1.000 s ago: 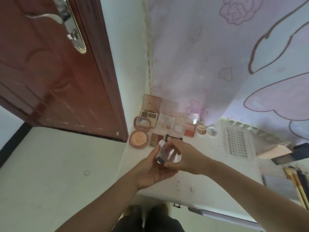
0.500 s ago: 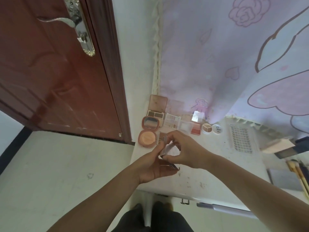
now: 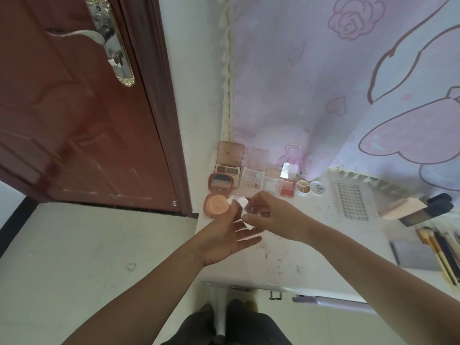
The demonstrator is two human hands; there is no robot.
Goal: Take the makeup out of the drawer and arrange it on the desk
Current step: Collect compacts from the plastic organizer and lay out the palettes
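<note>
Over the left part of the white desk [image 3: 311, 247], my right hand [image 3: 271, 215] pinches a small clear makeup case [image 3: 242, 207] from the right. My left hand [image 3: 224, 235] lies palm up under it, fingers stretched out and thumb against the case's left side. Behind the hands stands a row of opened makeup: a round orange powder compact [image 3: 216, 204] with its mirror up, a brown eyeshadow palette [image 3: 227, 169], a pale palette [image 3: 252, 180], a red blush [image 3: 287, 188] and a round three-colour pot [image 3: 303, 187]. The drawer front [image 3: 328, 301] shows below the desk edge.
A red-brown door [image 3: 74, 108] stands to the left; a lilac printed curtain [image 3: 323, 83] hangs behind the desk. At the right lie a dotted sheet [image 3: 351, 200], a pink box [image 3: 403, 207], a dark box [image 3: 428, 212] and several brushes [image 3: 438, 247].
My left hand's fingers have uncurled from the clear case and now lie flat beneath it. The right hand keeps its pinch and has turned the case. The view has shifted slightly.
</note>
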